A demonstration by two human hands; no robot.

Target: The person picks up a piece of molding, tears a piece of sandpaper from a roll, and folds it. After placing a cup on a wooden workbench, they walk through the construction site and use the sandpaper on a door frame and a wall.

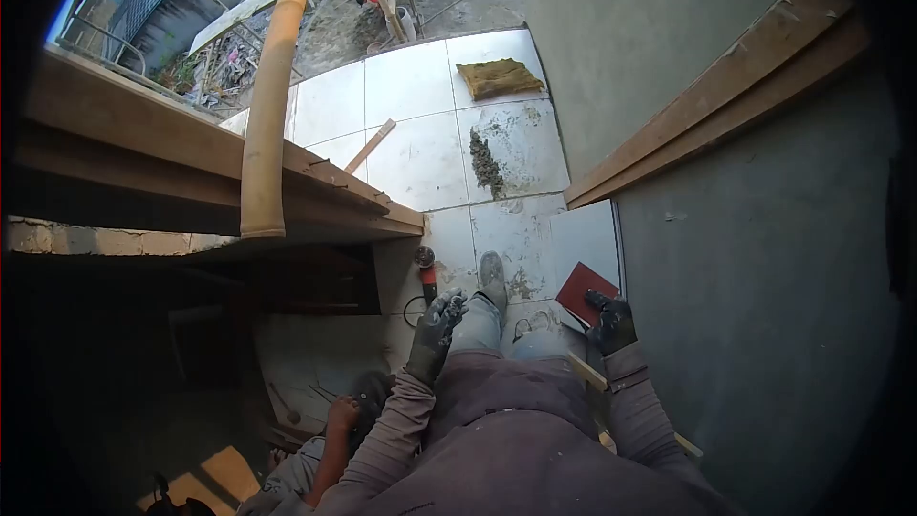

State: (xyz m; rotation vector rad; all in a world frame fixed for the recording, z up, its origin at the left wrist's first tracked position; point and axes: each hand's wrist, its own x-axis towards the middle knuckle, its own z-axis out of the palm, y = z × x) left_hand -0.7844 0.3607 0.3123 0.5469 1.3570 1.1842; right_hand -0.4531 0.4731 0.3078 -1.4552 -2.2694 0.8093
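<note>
Two gloved hands at work, listed near to far:

- Another person (330, 440), low at the left below the wearer, one bare hand raised; apart from the wearer's own hands.
- Wooden strip (585, 370), just behind the right wrist, long axis running from upper left to lower right.
- Left hand (437, 323), gloved, fingers curled loosely on nothing I can make out; it hangs over the left knee, beside the boot (492, 277).
- Right hand (611, 323), gloved, fingers bent onto the lower edge of the red board (585, 289); whether it clamps the board or only rests on it I cannot tell.
- Red board, flat on a loose tile (585, 239) against the grey wall (764, 277); it lies straight ahead of the right hand, well apart from the left.
- Angle grinder (426, 272), on the floor just ahead of the left hand, long axis pointing away from the wearer, cable looped at its near end; left hand is nearer.
- Mortar heap (485, 164), farther out on the tiled floor (411, 153).
- Bamboo pole (270, 96), leaning across the timber ledge at left.
- Folded sack (499, 77), farthest along the tiles.
</note>
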